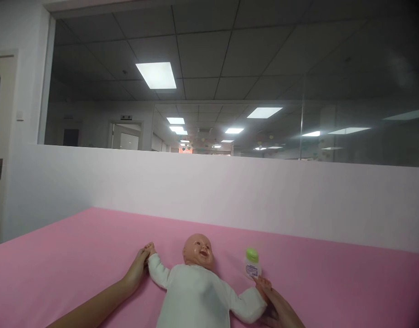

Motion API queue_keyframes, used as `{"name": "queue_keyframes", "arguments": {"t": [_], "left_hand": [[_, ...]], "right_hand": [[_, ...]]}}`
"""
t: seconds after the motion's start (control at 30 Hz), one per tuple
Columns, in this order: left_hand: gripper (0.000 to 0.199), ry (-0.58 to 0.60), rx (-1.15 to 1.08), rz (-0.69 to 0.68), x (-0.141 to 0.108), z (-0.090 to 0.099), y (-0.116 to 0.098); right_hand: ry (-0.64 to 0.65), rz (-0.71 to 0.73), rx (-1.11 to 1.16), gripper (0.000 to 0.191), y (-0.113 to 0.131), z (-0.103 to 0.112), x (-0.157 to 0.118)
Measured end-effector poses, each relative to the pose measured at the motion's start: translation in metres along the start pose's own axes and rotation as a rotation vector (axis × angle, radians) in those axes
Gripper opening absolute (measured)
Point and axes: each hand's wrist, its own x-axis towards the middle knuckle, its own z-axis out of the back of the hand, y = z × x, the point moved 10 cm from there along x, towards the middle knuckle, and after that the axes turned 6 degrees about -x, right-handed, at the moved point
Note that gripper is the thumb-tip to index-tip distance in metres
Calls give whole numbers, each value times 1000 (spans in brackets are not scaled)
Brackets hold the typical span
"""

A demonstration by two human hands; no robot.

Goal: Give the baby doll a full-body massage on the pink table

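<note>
A baby doll (199,296) in a white long-sleeved top lies face up on the pink surface (93,255), its arms spread to both sides. My left hand (137,269) is closed on the doll's hand at the left. On the right, my right hand (276,303) holds the doll's other hand and wrist, with part of my fingers hidden behind the sleeve. A small bottle (252,264) with a green cap and a printed label is just beyond my right hand, close to the doll's fingers.
A white low wall (209,187) runs behind the pink surface, with a large window (264,82) above it showing ceiling lights. At the far left is a door (0,136) with a dark handle.
</note>
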Motion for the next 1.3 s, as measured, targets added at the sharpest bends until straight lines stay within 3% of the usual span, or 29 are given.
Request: {"name": "queue_keyframes", "arguments": {"t": [0.43,0.77,1.3], "left_hand": [[38,9,15,-23,1,1,-1],[37,18,43,-45,-4,-1,-5],[27,3,91,-48,-4,-2,-8]], "right_hand": [[-10,-16,-46,107,6,-2,-3],[24,4,-80,74,22,-11,-20],[89,23,-100,59,33,-17,-32]]}}
